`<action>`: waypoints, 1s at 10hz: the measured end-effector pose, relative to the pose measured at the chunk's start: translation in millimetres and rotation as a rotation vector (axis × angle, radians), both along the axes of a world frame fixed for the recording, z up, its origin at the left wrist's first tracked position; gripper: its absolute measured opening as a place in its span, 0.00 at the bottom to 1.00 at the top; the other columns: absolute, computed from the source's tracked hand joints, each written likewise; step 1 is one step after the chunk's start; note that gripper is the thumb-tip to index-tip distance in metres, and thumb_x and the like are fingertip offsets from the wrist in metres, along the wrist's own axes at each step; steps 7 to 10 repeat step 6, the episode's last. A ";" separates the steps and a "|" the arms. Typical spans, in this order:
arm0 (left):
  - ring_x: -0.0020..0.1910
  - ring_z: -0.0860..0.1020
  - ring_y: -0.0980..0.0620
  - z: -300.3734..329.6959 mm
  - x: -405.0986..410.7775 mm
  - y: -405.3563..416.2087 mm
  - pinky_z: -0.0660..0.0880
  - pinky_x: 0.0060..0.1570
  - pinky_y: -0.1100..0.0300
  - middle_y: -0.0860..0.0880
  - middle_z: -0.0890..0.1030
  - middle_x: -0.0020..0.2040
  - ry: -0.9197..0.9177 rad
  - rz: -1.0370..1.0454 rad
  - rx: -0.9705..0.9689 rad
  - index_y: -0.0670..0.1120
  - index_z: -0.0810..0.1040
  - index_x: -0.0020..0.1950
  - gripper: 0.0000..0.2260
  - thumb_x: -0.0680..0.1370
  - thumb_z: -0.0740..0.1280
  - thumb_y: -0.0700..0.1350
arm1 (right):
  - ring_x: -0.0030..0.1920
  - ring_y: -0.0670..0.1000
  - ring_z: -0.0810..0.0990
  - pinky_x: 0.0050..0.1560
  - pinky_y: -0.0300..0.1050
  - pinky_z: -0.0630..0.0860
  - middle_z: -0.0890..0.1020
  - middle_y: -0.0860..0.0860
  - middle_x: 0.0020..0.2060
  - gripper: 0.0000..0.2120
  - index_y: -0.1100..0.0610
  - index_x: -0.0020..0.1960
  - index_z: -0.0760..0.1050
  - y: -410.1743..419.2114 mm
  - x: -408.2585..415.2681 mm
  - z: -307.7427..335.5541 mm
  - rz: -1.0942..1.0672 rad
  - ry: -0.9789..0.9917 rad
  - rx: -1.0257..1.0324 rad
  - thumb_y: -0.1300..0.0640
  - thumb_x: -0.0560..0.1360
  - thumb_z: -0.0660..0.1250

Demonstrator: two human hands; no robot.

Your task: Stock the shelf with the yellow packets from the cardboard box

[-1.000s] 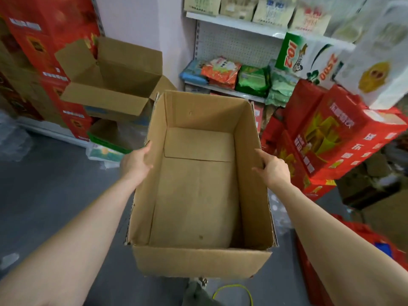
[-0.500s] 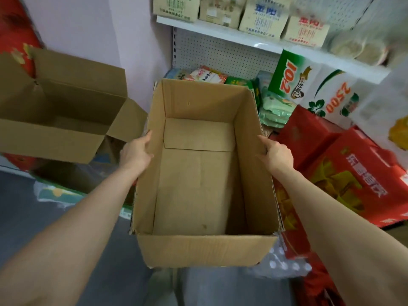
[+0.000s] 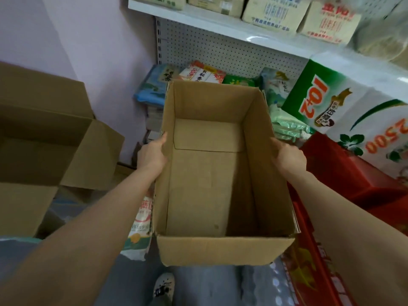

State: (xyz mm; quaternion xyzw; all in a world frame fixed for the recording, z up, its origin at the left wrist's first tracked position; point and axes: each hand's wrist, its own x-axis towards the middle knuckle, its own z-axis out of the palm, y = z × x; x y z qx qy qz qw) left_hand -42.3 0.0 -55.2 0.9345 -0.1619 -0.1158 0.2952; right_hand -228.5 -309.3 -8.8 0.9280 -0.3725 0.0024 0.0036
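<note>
I hold an open cardboard box (image 3: 220,250) up in front of me, and nothing lies inside it. My left hand (image 3: 152,154) grips its left wall, thumb at the rim. My right hand (image 3: 287,157) grips its right wall the same way. Pale yellow packets (image 3: 273,12) stand in a row on the white upper shelf (image 3: 220,29) above the box. I cannot see my fingers on the outer sides of the walls.
Another open cardboard box (image 3: 44,138) sits at the left. Coloured rice bags (image 3: 198,74) lie on the lower shelf behind the held box. A green and white sack (image 3: 331,100) and red cartons (image 3: 353,173) crowd the right. A printed bag (image 3: 139,224) stands below my left arm.
The box and both hands have come closer to the shelf. The view has shifted right and up, so the other open box now lies further left.
</note>
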 end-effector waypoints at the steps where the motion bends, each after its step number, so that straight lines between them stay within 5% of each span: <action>1: 0.57 0.77 0.43 -23.4 9.3 -22.4 0.74 0.55 0.53 0.44 0.77 0.63 0.049 -0.024 0.032 0.60 0.58 0.76 0.33 0.77 0.64 0.35 | 0.48 0.58 0.82 0.43 0.52 0.81 0.82 0.57 0.52 0.31 0.42 0.76 0.58 -18.4 12.2 -27.2 -0.038 0.108 0.052 0.60 0.78 0.64; 2: 0.58 0.76 0.43 -38.4 9.9 -40.7 0.73 0.55 0.55 0.44 0.75 0.65 0.073 -0.054 0.007 0.60 0.57 0.76 0.31 0.78 0.59 0.35 | 0.45 0.58 0.82 0.37 0.49 0.76 0.82 0.58 0.50 0.34 0.45 0.77 0.56 -29.5 11.9 -58.4 -0.036 0.159 0.110 0.69 0.76 0.58; 3: 0.60 0.75 0.44 -37.6 9.1 -48.1 0.73 0.58 0.55 0.44 0.73 0.68 0.078 -0.061 -0.008 0.58 0.56 0.77 0.32 0.78 0.60 0.35 | 0.50 0.60 0.81 0.42 0.52 0.78 0.79 0.59 0.57 0.35 0.47 0.77 0.57 -35.6 8.5 -74.5 -0.002 0.115 0.135 0.71 0.75 0.57; 4: 0.63 0.74 0.43 -29.2 -0.4 -50.9 0.72 0.62 0.54 0.45 0.71 0.70 0.108 -0.025 -0.023 0.55 0.56 0.77 0.30 0.78 0.63 0.41 | 0.68 0.61 0.68 0.60 0.55 0.75 0.68 0.60 0.69 0.35 0.51 0.77 0.56 -34.9 5.9 -73.7 0.053 0.109 0.115 0.69 0.75 0.60; 5: 0.67 0.71 0.44 -7.1 -28.5 -55.7 0.68 0.64 0.56 0.44 0.69 0.71 0.149 0.005 -0.009 0.49 0.58 0.77 0.30 0.78 0.66 0.43 | 0.73 0.63 0.57 0.70 0.57 0.63 0.58 0.61 0.73 0.37 0.51 0.78 0.52 -19.8 3.6 -55.1 0.146 0.195 0.012 0.65 0.74 0.64; 6: 0.70 0.68 0.45 12.8 -53.9 -58.9 0.65 0.67 0.56 0.46 0.67 0.73 0.144 0.087 -0.033 0.45 0.59 0.77 0.31 0.77 0.68 0.47 | 0.74 0.63 0.56 0.70 0.59 0.60 0.53 0.60 0.75 0.41 0.48 0.78 0.47 -8.0 14.2 -30.0 0.284 0.230 0.028 0.63 0.73 0.66; 10: 0.70 0.68 0.45 12.8 -53.9 -58.9 0.65 0.67 0.56 0.46 0.67 0.73 0.144 0.087 -0.033 0.45 0.59 0.77 0.31 0.77 0.68 0.47 | 0.74 0.63 0.56 0.70 0.59 0.60 0.53 0.60 0.75 0.41 0.48 0.78 0.47 -8.0 14.2 -30.0 0.284 0.230 0.028 0.63 0.73 0.66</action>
